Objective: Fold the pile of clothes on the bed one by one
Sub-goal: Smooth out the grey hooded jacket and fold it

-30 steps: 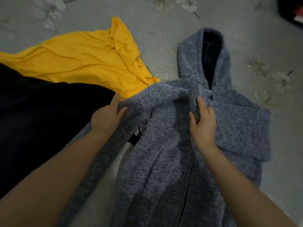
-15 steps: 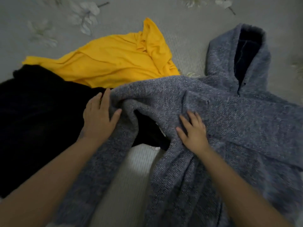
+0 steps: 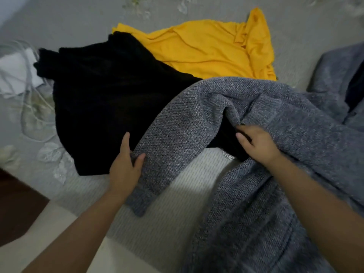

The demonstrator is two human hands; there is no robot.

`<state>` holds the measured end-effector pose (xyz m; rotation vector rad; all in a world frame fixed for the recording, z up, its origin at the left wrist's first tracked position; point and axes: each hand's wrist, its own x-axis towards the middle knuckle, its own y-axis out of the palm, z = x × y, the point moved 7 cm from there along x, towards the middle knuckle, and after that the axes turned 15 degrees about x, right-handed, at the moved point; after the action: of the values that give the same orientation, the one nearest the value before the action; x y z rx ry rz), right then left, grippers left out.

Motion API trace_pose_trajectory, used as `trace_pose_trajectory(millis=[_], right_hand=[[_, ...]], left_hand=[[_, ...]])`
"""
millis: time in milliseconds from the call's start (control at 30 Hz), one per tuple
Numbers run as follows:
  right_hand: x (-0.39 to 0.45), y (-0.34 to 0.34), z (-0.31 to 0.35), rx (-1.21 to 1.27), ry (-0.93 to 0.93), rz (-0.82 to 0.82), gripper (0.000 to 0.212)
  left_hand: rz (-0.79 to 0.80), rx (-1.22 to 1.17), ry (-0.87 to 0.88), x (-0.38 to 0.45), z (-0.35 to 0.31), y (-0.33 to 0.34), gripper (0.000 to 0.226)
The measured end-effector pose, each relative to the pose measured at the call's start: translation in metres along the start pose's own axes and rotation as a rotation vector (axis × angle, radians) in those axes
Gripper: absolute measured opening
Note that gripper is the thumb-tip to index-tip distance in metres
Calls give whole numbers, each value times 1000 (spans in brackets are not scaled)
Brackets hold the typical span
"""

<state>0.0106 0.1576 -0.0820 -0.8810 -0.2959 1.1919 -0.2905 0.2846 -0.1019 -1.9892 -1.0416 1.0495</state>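
Grey hooded coat (image 3: pixel 266 134): left hand (image 3: pixel 124 168) pinches its sleeve edge, right hand (image 3: pixel 256 144) grips a fold.

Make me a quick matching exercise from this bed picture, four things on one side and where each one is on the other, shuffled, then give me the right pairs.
Things
1. grey knit hoodie
2. black garment
3. yellow garment
4. white cords

Places
A. at the far left edge of the bed
B. under both hands, spread across the right side
C. furthest from the person, beyond the black one
D. left of the grey sleeve, partly overlapped by it

Pairs: 1-B, 2-D, 3-C, 4-A
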Motion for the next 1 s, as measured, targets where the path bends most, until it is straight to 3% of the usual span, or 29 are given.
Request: trace_pose_trajectory(millis=[100, 233, 300, 467, 633, 733, 833, 933, 1000], right_hand=[[-2, 1, -2, 43, 76, -75, 39], [-22, 2, 1, 42, 87, -102, 55], [-38, -4, -1, 69, 92, -156, 52], [-92, -34, -30, 195, 133, -357, 30], [-171, -82, -81, 346, 197, -590, 26], [-226, -109, -127, 451, 277, -731, 26], [-278, -130, -179, 588, 374, -884, 26], [-315, -133, -232, 961, 548, -1041, 33], [-329, -131, -257, 1228, 609, -1117, 39]], left_hand=[[-8, -177, -50, 3, 3, -9, 73], [-16, -402, -38, 7, -16, -23, 76], [-20, -502, 2, 7, -38, -29, 76], [76, -674, 135, -3, -130, -18, 75], [173, -574, 375, -37, -264, 39, 72], [313, -507, 485, -70, -350, 103, 72], [599, -483, 508, -114, -432, 184, 81], [942, -496, 369, -164, -485, 262, 83], [968, -389, 356, -180, -493, 293, 74]])
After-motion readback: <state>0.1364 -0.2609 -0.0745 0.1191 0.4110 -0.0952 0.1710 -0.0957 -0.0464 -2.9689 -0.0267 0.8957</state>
